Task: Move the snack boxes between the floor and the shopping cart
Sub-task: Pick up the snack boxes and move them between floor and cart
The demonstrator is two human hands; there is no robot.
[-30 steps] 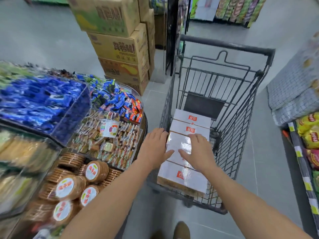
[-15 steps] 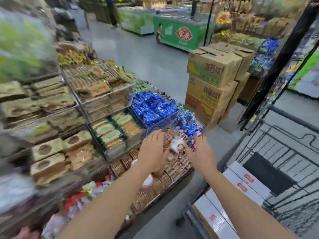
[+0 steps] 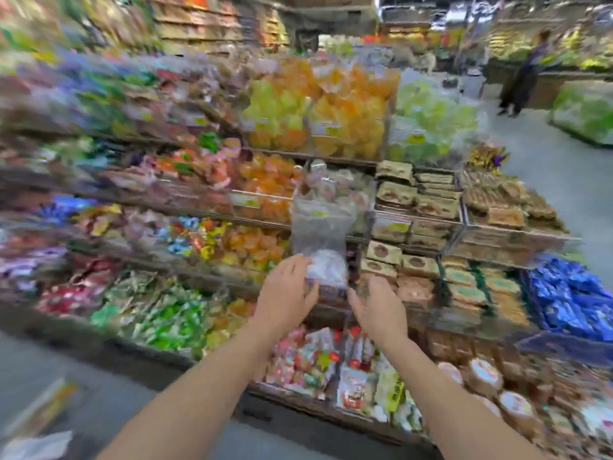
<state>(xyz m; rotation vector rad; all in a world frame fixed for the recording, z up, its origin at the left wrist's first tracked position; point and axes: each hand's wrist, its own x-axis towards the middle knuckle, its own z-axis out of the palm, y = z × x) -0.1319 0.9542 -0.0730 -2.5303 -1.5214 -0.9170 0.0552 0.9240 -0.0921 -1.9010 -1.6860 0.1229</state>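
Left hand, right hand spread before candy shelves; shelf labels blurred

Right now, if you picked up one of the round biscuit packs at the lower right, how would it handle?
The round biscuit packs look cylindrical, so one laid on its side would probably roll. They sit packed close together, so pulling one may nudge its neighbours. The blur hides the wrapping, so slipperiness is unclear.
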